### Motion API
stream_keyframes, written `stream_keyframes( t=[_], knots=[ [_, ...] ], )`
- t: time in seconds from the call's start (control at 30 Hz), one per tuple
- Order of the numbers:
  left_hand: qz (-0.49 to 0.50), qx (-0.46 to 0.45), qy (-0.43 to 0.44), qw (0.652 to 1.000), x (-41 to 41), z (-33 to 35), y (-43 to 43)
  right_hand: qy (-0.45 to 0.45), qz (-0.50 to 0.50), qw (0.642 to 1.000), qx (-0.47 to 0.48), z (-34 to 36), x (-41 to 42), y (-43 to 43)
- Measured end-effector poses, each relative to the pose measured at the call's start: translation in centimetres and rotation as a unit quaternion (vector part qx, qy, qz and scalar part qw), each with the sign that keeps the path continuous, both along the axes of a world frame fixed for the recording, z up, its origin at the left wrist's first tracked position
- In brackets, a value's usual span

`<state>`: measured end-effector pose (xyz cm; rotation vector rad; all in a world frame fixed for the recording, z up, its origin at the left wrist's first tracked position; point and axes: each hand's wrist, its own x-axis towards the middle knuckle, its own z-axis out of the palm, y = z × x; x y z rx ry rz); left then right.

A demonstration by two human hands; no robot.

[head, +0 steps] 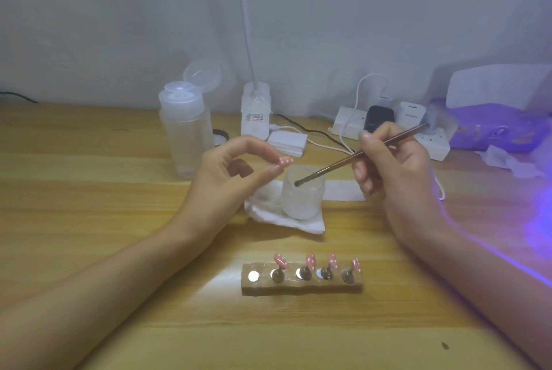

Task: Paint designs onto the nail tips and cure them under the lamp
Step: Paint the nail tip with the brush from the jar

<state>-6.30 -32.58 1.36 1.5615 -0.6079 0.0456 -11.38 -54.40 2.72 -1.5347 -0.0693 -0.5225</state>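
Soft, dim, hazy overall; violet glow from lamp [501, 119] spills over tabletop [119, 160] right edge; wide-angle bending at edges.

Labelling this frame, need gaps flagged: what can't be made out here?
Head view only:
brush bristles: blurred inside the frosted cup.
lamp interior: washed out by purple glare, cropped by the right edge.
nail tip underside in the left hand: hidden by fingers.
white container label: too small.

Both forearms [119, 274], left hand [227, 172] and right hand [394, 166] are bare.
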Motion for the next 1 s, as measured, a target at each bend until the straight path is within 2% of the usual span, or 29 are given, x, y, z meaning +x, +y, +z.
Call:
stream_keyframes(
  t=[0.23,0.4,0.6,1.0],
  knots=[
    [0.04,0.04,-0.024,0.998,-0.22,-0.05,0.04,0.031,-0.025,0.995,0.095,-0.73,0.37,-0.42],
    [0.053,0.081,-0.069,0.993,-0.59,-0.03,0.59,0.054,-0.014,0.991,0.12,-0.69,0.36,-0.36],
    [0.039,0.096,-0.067,0.992,-0.68,-0.06,0.63,0.064,-0.014,0.985,0.159,-0.46,0.3,-0.33],
    [0.043,0.124,-0.097,0.987,-0.4,-0.38,0.43,0.029,0.062,0.993,0.098,-0.55,0.47,-0.07]
  ],
)
